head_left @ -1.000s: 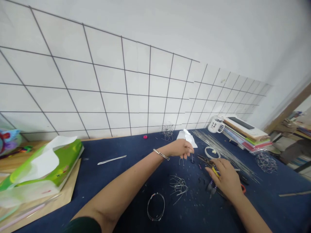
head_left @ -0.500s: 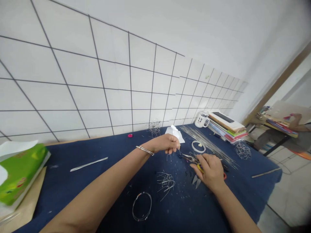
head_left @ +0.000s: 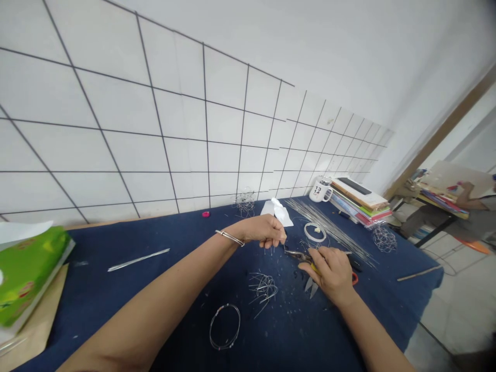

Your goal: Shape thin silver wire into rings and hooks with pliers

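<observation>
My left hand (head_left: 270, 231), with a bangle at the wrist, pinches a short thin wire (head_left: 285, 247) that hangs down from the fingertips. Pliers (head_left: 297, 255) with a yellow grip are held in my right hand (head_left: 331, 271), their metal jaws pointing left at the wire's lower end. Whether the jaws touch the wire I cannot tell. Below lies a loose heap of cut wire pieces (head_left: 264, 289). Under and beside my right hand, scissors (head_left: 311, 287) with a red handle lie partly hidden. A coil of thin wire (head_left: 225, 326) rests nearer to me.
Long straight wires (head_left: 337, 230) lie behind my right hand beside a white ring roll (head_left: 314, 232). A mug (head_left: 320, 190), stacked books (head_left: 360, 201) and tangled wire balls (head_left: 384, 239) stand farther back. At left is a green tissue pack (head_left: 31, 274). Another person (head_left: 475, 199) sits far right.
The pliers' jaws have come slightly closer to my left fingertips as my right hand moved a little left. The whole view has shifted slightly.
</observation>
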### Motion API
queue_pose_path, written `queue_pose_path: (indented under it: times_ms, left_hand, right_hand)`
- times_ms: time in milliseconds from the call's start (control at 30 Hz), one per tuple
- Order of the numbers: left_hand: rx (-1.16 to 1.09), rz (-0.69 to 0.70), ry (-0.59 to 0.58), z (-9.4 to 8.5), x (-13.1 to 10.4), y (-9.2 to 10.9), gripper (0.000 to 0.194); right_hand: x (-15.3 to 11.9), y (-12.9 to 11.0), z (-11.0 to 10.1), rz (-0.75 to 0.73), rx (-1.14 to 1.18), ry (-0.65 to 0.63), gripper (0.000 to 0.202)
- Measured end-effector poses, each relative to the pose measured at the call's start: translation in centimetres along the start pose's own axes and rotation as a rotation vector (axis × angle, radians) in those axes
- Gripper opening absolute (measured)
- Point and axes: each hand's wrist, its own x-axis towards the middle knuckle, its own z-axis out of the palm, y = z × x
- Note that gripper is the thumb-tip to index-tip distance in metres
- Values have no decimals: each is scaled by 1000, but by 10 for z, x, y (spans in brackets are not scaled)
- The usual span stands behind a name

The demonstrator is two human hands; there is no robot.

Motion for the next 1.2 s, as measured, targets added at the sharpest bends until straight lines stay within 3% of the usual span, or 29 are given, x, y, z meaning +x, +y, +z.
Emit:
queue_pose_path:
  times_ms: [833, 1200]
  left_hand:
    - [-36, -7, -49, -1, 0, -1, 22]
    - [20, 0, -15, 1, 0, -2, 23]
  right_hand:
    - [0, -2, -2, -16, 17, 23, 35]
    - [4, -3, -3, -22, 1, 5, 33]
